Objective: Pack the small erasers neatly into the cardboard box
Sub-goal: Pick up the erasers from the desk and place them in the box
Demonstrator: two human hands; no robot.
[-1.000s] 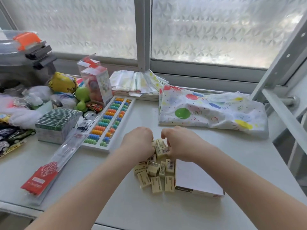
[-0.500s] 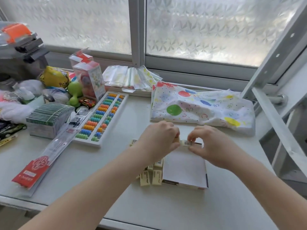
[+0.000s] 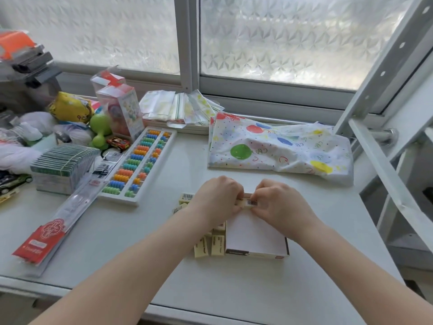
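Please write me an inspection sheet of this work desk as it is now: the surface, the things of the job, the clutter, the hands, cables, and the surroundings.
Surface: white table, bare in front.
Job's things: cardboard box flat at centre, inside pale and mostly empty; loose erasers piled against its left side; held erasers over the box's far edge.
Clutter: abacus, red-labelled packet, banded stack of cards, toy car, green toy at left; balloon-print bag behind the box.
Grippers: left hand and right hand both pinch the held erasers.
Cables: nothing seen.
Surroundings: frosted window behind; white metal rack at right.
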